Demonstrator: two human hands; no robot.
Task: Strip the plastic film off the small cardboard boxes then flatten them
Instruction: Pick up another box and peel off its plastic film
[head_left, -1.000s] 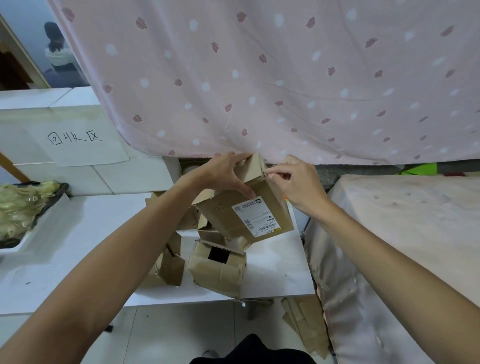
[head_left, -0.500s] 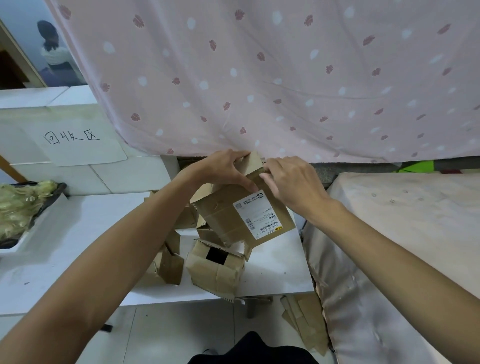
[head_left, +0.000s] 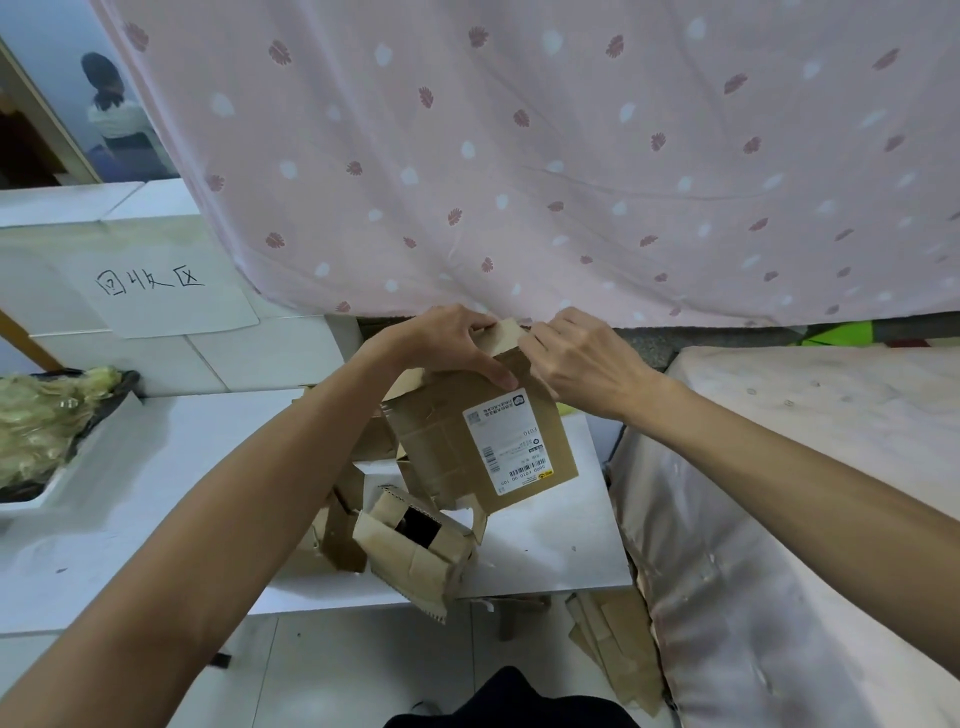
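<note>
**Now: both hands at the top flap of a raised box**

The brown cardboard box with a white shipping label is held in the air above the white table. Its label face is tilted towards the camera, likely so the upper seam sits where both hands can work it. The left hand grips the box's upper left corner, thumb pressed on the front face and fingers curled over the top, which reads as the steadying hold. The right hand is just beside it, fingers curled in and pinching at the right edge of the short top flap. The two hands nearly meet across that flap. I judge this to be picking at film or tape along the top, with flattening not yet begun.

Whether the pinch has film, tape or bare card I cannot tell: the fingertips are turned away and no clear film shows on the box. Its back and underside are hidden. Below it, an opened brown box with a dark hole lies on the table among cardboard pieces partly covered by the left forearm. Flat cardboard sheets lie on the floor. A heap of pale crumpled film is cut off at the left edge; it is probably the discard pile.
</note>
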